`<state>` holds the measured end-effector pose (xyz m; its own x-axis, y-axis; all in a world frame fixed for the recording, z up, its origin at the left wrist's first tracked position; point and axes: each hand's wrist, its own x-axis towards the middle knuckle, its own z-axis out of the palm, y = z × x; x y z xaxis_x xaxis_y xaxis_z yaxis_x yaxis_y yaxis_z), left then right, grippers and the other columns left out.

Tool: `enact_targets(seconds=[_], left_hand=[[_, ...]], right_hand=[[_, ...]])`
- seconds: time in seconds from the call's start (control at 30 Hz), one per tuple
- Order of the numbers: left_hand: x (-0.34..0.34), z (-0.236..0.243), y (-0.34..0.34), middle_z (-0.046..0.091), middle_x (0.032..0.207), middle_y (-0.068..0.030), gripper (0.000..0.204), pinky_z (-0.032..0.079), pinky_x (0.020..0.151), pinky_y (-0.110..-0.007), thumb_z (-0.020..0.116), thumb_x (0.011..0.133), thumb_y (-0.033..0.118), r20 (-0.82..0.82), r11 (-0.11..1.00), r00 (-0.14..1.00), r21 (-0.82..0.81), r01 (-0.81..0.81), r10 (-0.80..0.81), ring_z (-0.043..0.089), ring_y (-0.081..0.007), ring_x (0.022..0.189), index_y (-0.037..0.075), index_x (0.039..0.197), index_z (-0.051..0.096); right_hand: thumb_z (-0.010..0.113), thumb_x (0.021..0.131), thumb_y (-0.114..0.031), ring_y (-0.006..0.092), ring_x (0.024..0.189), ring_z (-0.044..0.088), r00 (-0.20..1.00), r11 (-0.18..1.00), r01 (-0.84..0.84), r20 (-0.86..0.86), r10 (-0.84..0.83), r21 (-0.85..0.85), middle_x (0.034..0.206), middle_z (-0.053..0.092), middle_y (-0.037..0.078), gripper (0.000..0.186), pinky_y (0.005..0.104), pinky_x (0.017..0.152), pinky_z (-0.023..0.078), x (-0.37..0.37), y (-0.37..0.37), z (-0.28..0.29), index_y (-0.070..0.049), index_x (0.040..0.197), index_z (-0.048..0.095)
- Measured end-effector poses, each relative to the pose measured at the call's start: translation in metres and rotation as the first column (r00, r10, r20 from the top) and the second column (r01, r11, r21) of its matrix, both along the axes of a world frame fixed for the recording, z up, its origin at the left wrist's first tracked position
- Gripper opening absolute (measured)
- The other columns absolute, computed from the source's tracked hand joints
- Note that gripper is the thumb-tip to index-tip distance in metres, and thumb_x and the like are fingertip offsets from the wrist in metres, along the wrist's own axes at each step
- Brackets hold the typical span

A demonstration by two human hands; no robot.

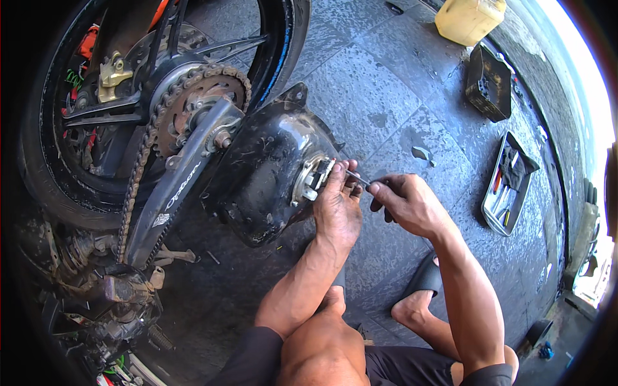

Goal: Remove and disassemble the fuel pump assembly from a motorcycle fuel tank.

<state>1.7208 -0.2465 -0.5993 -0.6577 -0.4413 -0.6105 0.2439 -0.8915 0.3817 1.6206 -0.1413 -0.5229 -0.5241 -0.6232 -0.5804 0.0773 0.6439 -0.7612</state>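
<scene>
A black, scuffed fuel tank [257, 164] lies on the floor in front of me. On its right side sits a fuel pump [315, 178] with a round metal flange and a pale plastic connector. My left hand [338, 209] is at the pump's right edge, its thumb and fingers closed on that part. From the right, my right hand [409, 202] grips a screwdriver [358, 177] whose thin shaft points toward the left fingertips. Its handle is mostly covered by my fingers, and the left fingers hide its tip.
A motorcycle wheel with a chain sprocket [199, 106] and swingarm [183, 186] stands close on the left. To the right lie a tool tray [487, 215] and a dark open box [473, 96]. A yellowish jerrycan [467, 22] stands at the far right.
</scene>
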Motion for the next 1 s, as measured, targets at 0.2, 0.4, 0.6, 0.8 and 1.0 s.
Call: enact_targets(seconds=[0.2, 0.4, 0.6, 0.8, 1.0], left_hand=[[-0.002, 0.001, -0.002, 0.063, 0.114, -0.004, 0.022, 0.044, 0.094, -0.032, 0.063, 0.099, 0.024, -0.001, 0.999, 1.0, 0.038, -0.025, 0.025, 0.056, -0.0142, 0.097, 0.009, 0.114, 0.06], [-0.002, 0.003, 0.001, 0.061, 0.116, -0.0074, 0.023, 0.047, 0.097, -0.032, 0.059, 0.102, 0.024, 0.018, 0.999, 0.999, -0.007, -0.05, 0.05, 0.056, -0.0154, 0.101, 0.006, 0.116, 0.058], [-0.002, 0.001, 0.006, 0.062, 0.116, -0.0051, 0.022, 0.046, 0.098, -0.034, 0.059, 0.102, 0.027, -0.085, 0.999, 0.996, 0.036, 0.007, -0.004, 0.057, -0.016, 0.103, 0.009, 0.115, 0.06], [-0.002, -0.017, 0.006, 0.062, 0.118, -0.0057, 0.024, 0.044, 0.104, -0.035, 0.06, 0.101, 0.028, -0.137, 0.991, 0.983, -0.065, 0.115, -0.123, 0.057, -0.0167, 0.114, 0.007, 0.113, 0.061], [-0.003, 0.005, 0.008, 0.066, 0.11, -0.0084, 0.024, 0.044, 0.1, -0.035, 0.058, 0.102, 0.023, -0.084, 0.999, 0.996, 0.038, -0.004, 0.008, 0.06, -0.0176, 0.107, 0.002, 0.111, 0.064]], right_hand=[[0.062, 0.093, -0.017, 0.0334, 0.068, 0.069, 0.713, 0.975, -0.222, -0.683, 0.156, -0.01, 0.072, 0.069, 0.017, 0.021, 0.0446, 0.06, 0.053, 0.016, 0.005, -0.019, 0.003, 0.096, 0.068], [0.06, 0.097, -0.039, 0.0221, 0.069, 0.068, 0.985, 0.992, 0.122, 0.124, -0.122, 0.009, 0.083, 0.071, 0.019, 0.044, 0.0384, 0.068, 0.054, 0.012, 0.003, -0.011, 0.003, 0.104, 0.071], [0.059, 0.079, -0.006, 0.0329, 0.093, 0.068, 0.495, 0.881, -0.38, -0.742, 0.452, 0.283, 0.09, 0.071, 0.016, 0.031, 0.0459, 0.079, 0.052, 0.004, -0.009, -0.007, -0.001, 0.107, 0.07], [0.059, 0.084, -0.013, 0.0371, 0.095, 0.069, 0.713, 0.844, -0.385, -0.46, 0.529, 0.374, 0.094, 0.072, 0.019, 0.024, 0.0525, 0.085, 0.05, -0.012, -0.037, 0.019, -0.004, 0.102, 0.073], [0.061, 0.087, -0.026, 0.0403, 0.092, 0.071, 0.719, 0.775, -0.354, -0.378, 0.584, 0.523, 0.092, 0.073, 0.022, 0.026, 0.0556, 0.085, 0.051, -0.016, -0.047, 0.016, -0.003, 0.093, 0.072]])
